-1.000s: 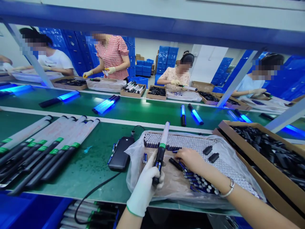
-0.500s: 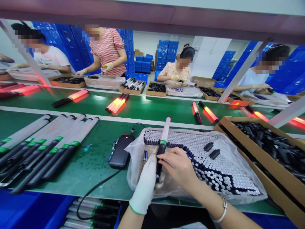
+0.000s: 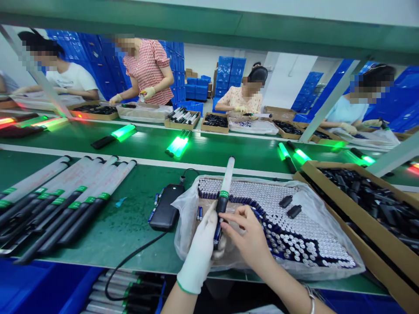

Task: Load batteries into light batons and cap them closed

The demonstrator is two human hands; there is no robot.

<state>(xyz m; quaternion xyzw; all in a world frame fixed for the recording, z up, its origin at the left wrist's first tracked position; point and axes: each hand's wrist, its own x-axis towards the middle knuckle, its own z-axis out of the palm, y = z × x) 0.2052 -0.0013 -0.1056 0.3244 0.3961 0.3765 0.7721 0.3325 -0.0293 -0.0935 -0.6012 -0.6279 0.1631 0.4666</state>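
A light baton (image 3: 224, 196) with a clear white tube, green band and black handle stands tilted before me. My left hand (image 3: 203, 235), in a white glove, wraps its handle from the left. The handle's side is uncovered, and blue batteries (image 3: 217, 233) show inside. My right hand (image 3: 248, 233) is bare, its thumb and forefinger drawn together at the handle's edge near the batteries; whatever is between the fingertips is hidden. Beneath both hands lies a plastic-lined tray (image 3: 340, 274) of upright batteries (image 3: 288, 237), with two black covers (image 3: 294, 211) on top.
Several unlit batons (image 3: 81, 192) lie at left. A black power bank (image 3: 166, 207) with a cable sits left of the tray. Cardboard boxes (image 3: 360, 198) of black parts stand at right. Batons glowing green (image 3: 176, 144) lie on the belt (image 3: 209, 150); co-workers sit and stand beyond.
The batons on the belt have turned from red to mostly green, and several sit further right. My right fingers have shifted slightly along the handle, and more blue battery shows there.
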